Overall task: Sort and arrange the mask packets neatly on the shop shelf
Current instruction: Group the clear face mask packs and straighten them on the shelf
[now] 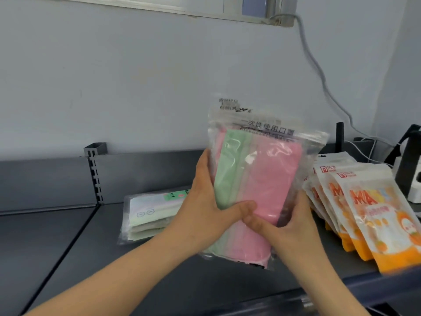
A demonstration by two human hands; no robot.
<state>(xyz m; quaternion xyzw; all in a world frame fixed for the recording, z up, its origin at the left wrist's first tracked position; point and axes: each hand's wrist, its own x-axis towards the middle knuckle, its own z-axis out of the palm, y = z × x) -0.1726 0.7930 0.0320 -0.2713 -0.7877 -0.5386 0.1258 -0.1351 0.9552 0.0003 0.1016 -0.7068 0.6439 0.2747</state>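
A clear mask packet [262, 169] with pink and green masks inside stands upright over the dark shelf [75, 242]. My left hand [211, 201] grips its left edge, thumb across the front. My right hand [289, 226] holds its lower right side, thumb on the front. Behind my left arm a flat stack of clear packets [148, 215] with pale green masks lies on the shelf. To the right, a row of orange-and-white mask packets [369, 213] leans overlapped.
A slotted shelf upright [95, 174] stands at the back left. A grey cable [319, 71] runs down the wall to dark devices [410, 160] and a white power strip at the far right. The shelf's front edge [341, 290] runs along the bottom right.
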